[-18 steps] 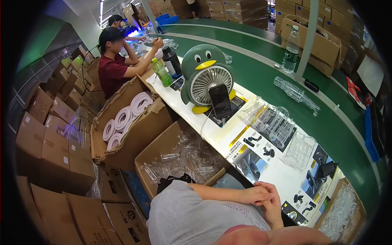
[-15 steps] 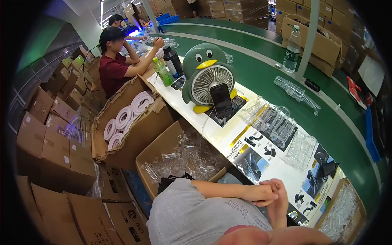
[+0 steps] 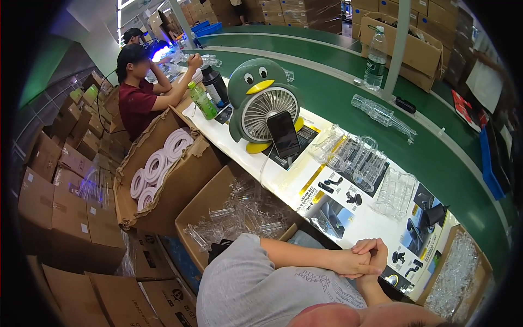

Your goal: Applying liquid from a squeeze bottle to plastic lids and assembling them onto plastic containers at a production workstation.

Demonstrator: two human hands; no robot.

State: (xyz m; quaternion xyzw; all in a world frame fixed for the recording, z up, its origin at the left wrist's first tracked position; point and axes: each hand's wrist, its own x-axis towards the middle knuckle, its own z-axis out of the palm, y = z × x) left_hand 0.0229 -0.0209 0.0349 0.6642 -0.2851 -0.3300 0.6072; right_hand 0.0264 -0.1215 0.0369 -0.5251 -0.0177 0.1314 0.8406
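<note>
My left hand and my right hand are clasped together with fingers interlaced and hold nothing. They rest in front of my grey shirt, at the near edge of the white work table. Printed product cards lie on the table just beyond them. Clear plastic parts stand in rows a little farther out. A cardboard box of clear plastic pieces sits to the left of my hands.
A penguin-shaped green fan with a phone leaning on it stands on the table. A green conveyor belt runs behind. A box of white tape rolls and stacked cartons lie left. A person in a dark red shirt works farther along.
My hands stay clasped and have drifted slightly right. My right forearm now shows more from the lower edge.
</note>
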